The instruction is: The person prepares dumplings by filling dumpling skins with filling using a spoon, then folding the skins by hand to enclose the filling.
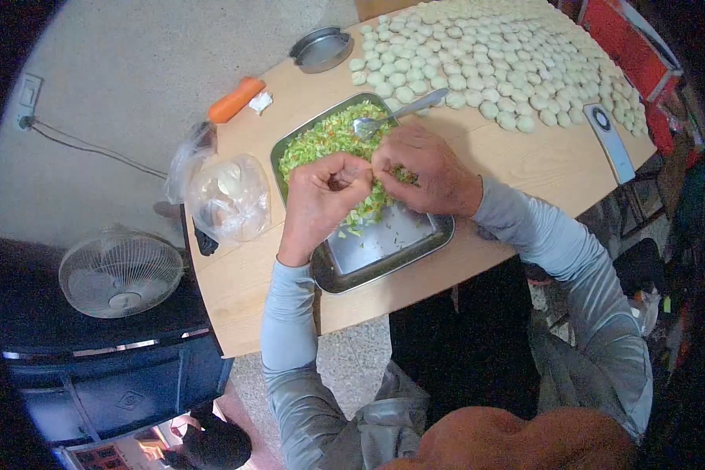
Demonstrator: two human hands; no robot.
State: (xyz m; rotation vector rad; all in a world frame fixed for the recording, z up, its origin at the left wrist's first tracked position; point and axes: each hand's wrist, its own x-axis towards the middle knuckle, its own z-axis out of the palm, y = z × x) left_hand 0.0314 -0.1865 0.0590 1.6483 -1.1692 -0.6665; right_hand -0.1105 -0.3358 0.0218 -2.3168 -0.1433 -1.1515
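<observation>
Green chopped filling beneath two pinching hands, centre of frame.
Fingertips (354, 174) of both hands met, curled tight on something small and hidden from view; the left hand (321, 196) and right hand (427, 168) worked over the steel tray (384, 244) of vegetable filling (321, 141). Pinching low above the tray would likely keep spills inside it. A spoon (403, 111) lay at its upper edge. Rows of dough pieces (486, 55) crowded the upper right, and a plastic bag (231, 200) sat at the left.

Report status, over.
Hands: left hand and right hand pinched together over filling in tray; what they pinch hidden. Nearby spoon rests in filling, clear of hands.
</observation>
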